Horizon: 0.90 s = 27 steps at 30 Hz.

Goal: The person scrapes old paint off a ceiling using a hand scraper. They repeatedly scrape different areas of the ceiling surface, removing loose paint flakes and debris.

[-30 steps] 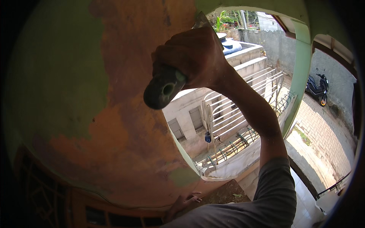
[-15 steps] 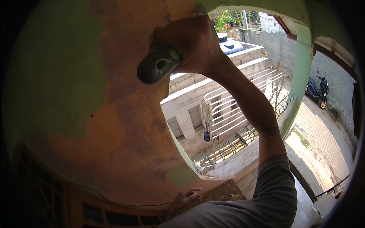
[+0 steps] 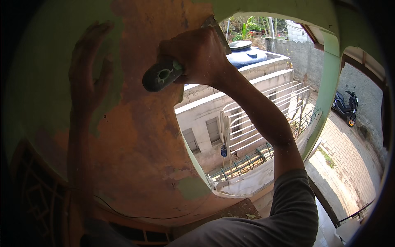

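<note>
My right hand (image 3: 195, 55) is wrapped round the dark handle of a scraper (image 3: 158, 77). The handle's end, with a hole through it, points down and to the left. Its flat metal blade (image 3: 218, 32) shows beyond my knuckles, by the wall's edge beside the opening. Over green paint on the left is my left hand (image 3: 88, 68), raised with its fingers stretched out and thumb apart. Whether its palm touches the wall I cannot tell. The wall (image 3: 140, 123) is bare orange-brown in a broad patch between us, with green paint around it.
White metal rails (image 3: 259, 119) stand outside the opening, above a ledge with wire racks. A blue water tank (image 3: 247, 55) sits on the low building beyond. A parked scooter (image 3: 345, 105) is at the far right. A thin cable (image 3: 123, 212) runs along the wall below.
My left hand has risen from low by the ledge to the green part of the wall at upper left. The scraper and right hand have shifted slightly left and down, showing more blade.
</note>
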Each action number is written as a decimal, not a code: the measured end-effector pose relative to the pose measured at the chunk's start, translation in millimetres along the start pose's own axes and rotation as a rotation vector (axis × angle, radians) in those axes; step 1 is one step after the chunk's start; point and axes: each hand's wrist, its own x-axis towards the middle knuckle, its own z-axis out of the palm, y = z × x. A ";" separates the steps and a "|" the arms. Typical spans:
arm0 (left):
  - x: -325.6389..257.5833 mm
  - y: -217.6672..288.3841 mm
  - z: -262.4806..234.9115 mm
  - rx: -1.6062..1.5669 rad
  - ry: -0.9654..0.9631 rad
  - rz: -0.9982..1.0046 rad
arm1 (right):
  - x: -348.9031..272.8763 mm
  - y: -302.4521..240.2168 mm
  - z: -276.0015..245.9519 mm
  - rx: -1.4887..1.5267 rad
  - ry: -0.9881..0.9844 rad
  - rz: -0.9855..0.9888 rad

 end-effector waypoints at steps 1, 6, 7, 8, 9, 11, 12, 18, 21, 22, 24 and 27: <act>14.7 -23.5 -2.7 0.119 -0.026 0.010 | 9.4 -9.2 1.4 0.053 0.042 0.003; 97.4 -59.8 1.8 0.328 -0.034 -0.159 | 6.8 -20.1 12.7 0.081 -0.022 -0.036; 105.5 -63.8 11.6 0.335 -0.028 -0.204 | 3.3 6.2 11.3 -0.005 0.012 -0.017; 110.6 -71.2 21.5 0.417 -0.034 -0.207 | 3.8 18.3 5.2 -0.088 0.049 -0.004; 113.8 -78.3 30.1 0.502 -0.043 -0.210 | 1.6 22.5 0.2 -0.035 0.064 0.087; 114.3 -82.9 43.5 0.594 -0.036 -0.246 | 8.8 -1.6 -5.0 0.048 0.054 -0.008; 110.4 -82.3 48.7 0.608 -0.037 -0.276 | 8.9 -19.2 -4.6 0.102 0.052 -0.051; 116.2 -70.9 51.2 0.822 -0.163 -0.307 | 10.1 2.4 -7.2 0.085 -0.041 -0.028; 109.7 -83.5 54.8 0.689 -0.071 -0.274 | 9.2 -11.9 -3.5 0.039 -0.086 -0.048; 109.9 -85.5 50.4 0.705 -0.069 -0.277 | 6.6 -14.3 -0.8 0.015 -0.121 -0.052; 113.7 -84.0 52.8 0.769 -0.074 -0.267 | -1.7 11.7 5.8 -0.062 -0.092 -0.020; 111.7 -80.7 55.3 0.724 -0.049 -0.283 | 8.3 22.9 -13.0 -0.055 -0.030 0.126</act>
